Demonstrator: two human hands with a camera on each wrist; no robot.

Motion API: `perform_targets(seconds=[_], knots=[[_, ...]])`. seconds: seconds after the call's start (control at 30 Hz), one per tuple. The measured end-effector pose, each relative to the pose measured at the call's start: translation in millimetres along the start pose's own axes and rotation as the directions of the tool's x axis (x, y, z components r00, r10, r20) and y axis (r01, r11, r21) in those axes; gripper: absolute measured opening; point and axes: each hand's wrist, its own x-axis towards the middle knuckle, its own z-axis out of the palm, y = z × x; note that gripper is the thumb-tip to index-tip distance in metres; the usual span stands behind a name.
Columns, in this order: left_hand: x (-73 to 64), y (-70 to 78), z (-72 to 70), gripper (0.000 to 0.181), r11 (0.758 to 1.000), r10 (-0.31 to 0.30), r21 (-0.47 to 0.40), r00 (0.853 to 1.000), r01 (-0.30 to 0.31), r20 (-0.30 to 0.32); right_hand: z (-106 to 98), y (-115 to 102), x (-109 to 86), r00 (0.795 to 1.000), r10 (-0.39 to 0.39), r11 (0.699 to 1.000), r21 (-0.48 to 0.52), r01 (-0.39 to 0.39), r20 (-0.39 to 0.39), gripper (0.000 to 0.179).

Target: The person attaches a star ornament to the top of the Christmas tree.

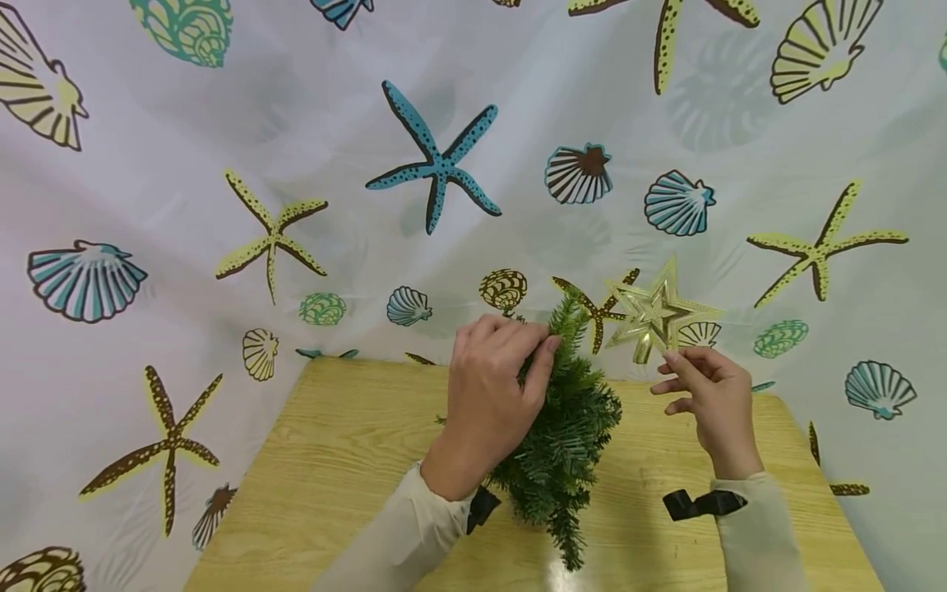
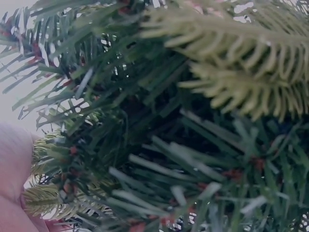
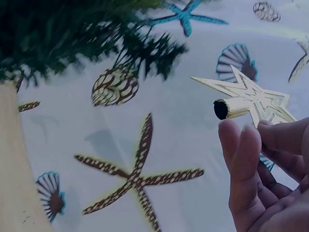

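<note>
Head view: near the middle, we see the left hand [image 1: 491, 378] curled on the tree [image 1: 565, 440]; a tug could tip it. Left wrist view: needles [image 2: 164, 157] mostly hide that grip. Right wrist view: at right, the right hand [image 3: 285, 210] pinches the gold star [image 3: 260, 99] by its edge, so it might slip.

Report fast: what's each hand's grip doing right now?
Left hand: closed, holding the tree near its top.
Right hand: closed in a pinch, holding the gold star.
</note>
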Motion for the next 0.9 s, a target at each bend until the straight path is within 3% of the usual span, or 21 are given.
perform_targets(seconds=[0.47, 0.9], knots=[[-1.0, 1.6, 1.9, 0.021, 1.000, 0.010, -0.019, 1.000, -0.010, -0.026, 28.1, -49.0, 4.7, 0.986, -0.162, 0.983, 0.097, 0.157, 0.047, 0.022], [-2.4, -0.1, 4.2, 0.024, 0.999, 0.019, -0.025, 0.995, -0.021, -0.094, 58.2, -98.9, 3.8, 0.939, -0.335, 0.918, 0.249, 0.308, 0.071, 0.013]])
